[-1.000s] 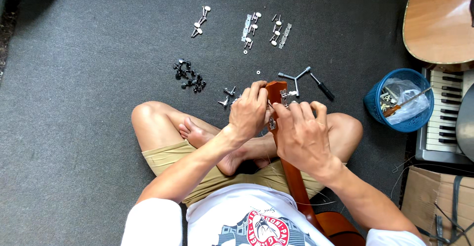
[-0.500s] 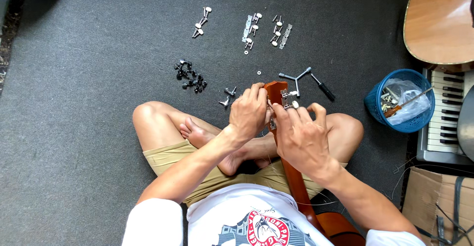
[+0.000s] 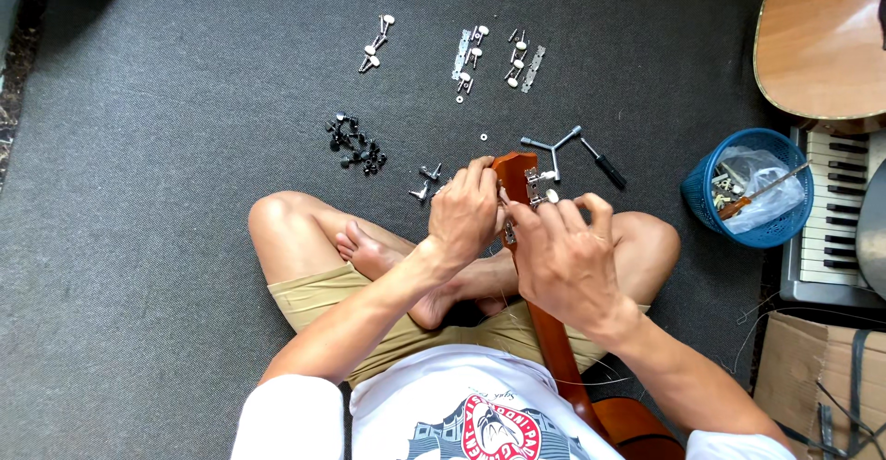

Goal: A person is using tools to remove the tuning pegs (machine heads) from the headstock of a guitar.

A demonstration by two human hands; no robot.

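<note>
Dark grey carpet floor [image 3: 166, 238], left hand [image 3: 464, 213] and right hand [image 3: 565, 257] both gripping guitar headstock [image 3: 517, 172], loose tuning pegs [image 3: 466, 52] ahead, blue basket [image 3: 748, 188], keyboard [image 3: 835, 211] at right.

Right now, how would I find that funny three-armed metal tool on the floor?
Start at the blue basket on the grey carpet, then look toward the brown guitar headstock. Between them lies the Y-shaped wrench, beside a black-handled screwdriver. Only it has three spreading arms.

left hand [image 3: 464, 213], right hand [image 3: 563, 257], fingers curled, close together
</note>
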